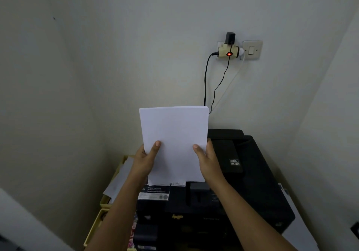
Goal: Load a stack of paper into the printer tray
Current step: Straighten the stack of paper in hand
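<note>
A stack of white paper (174,134) stands upright in front of me, above the left part of a black printer (252,173). My left hand (145,159) grips the stack's lower left edge, thumb on the front. My right hand (207,159) grips the lower right edge the same way. The bottom edge of the stack sits just above the printer's top, near a white warning label (154,193). The paper hides the printer's rear tray area, so I cannot tell whether the sheets are inside a slot.
A wall socket adapter (229,51) with a red light and a light switch (252,50) are on the wall above; cables (205,83) hang down behind the printer. Yellow trays (101,212) with papers stand left of the printer. Walls close in left and right.
</note>
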{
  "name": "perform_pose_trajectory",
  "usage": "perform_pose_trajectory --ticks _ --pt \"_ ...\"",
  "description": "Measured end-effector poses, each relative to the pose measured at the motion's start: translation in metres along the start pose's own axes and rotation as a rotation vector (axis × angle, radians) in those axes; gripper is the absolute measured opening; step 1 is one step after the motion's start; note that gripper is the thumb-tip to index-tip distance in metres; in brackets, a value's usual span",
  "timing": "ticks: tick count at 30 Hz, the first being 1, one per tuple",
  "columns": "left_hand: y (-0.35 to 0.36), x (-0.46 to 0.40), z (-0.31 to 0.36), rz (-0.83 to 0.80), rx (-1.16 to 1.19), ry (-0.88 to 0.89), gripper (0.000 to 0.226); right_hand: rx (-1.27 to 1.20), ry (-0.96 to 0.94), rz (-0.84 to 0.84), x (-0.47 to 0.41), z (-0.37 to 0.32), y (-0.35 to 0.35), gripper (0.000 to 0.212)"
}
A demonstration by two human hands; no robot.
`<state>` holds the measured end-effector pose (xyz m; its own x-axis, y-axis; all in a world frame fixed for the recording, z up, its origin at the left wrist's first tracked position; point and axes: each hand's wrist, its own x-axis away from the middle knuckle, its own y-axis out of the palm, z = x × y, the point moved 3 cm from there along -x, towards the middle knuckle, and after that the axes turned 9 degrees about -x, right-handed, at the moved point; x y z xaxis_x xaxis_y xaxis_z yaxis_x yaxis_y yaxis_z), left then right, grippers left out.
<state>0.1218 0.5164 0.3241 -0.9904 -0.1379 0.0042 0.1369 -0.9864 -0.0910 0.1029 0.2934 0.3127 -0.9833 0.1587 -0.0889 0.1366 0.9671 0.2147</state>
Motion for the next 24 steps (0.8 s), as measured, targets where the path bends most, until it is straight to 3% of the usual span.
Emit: perform_pose_trajectory --ticks 3,7,9,13,15,17,21,24 --pt "0.000 -0.001 -0.004 0.011 -0.024 0.022 0.036 0.037 0.003 -0.009 0.003 0.005 -0.001 0.036" --pt "-0.006 -0.007 -0.003 -0.001 -0.028 0.009 0.025 0.112 -0.020 -0.034 0.000 -0.003 0.001 0.052" --pt "-0.014 -0.013 0.003 -0.030 -0.002 0.052 0.024 0.158 -0.032 -0.063 -0.005 -0.010 0.002 0.045" --pt "-0.041 -0.035 0.028 0.035 -0.008 0.181 0.052 0.289 -0.094 -0.122 -0.016 -0.035 0.005 0.023" --pt "-0.058 -0.043 0.046 0.075 -0.102 0.254 0.079 0.377 -0.138 -0.158 -0.022 -0.049 0.007 0.021" --pt "-0.072 -0.046 0.066 0.096 -0.257 0.340 0.089 0.475 -0.186 -0.204 -0.027 -0.064 0.010 0.025" --pt "-0.082 -0.047 0.098 0.011 -0.503 0.482 0.072 0.705 -0.283 -0.309 -0.034 -0.087 0.023 0.024" --pt "-0.076 -0.045 0.106 -0.116 -0.504 0.471 0.056 0.885 -0.343 -0.385 -0.039 -0.098 0.037 0.019"
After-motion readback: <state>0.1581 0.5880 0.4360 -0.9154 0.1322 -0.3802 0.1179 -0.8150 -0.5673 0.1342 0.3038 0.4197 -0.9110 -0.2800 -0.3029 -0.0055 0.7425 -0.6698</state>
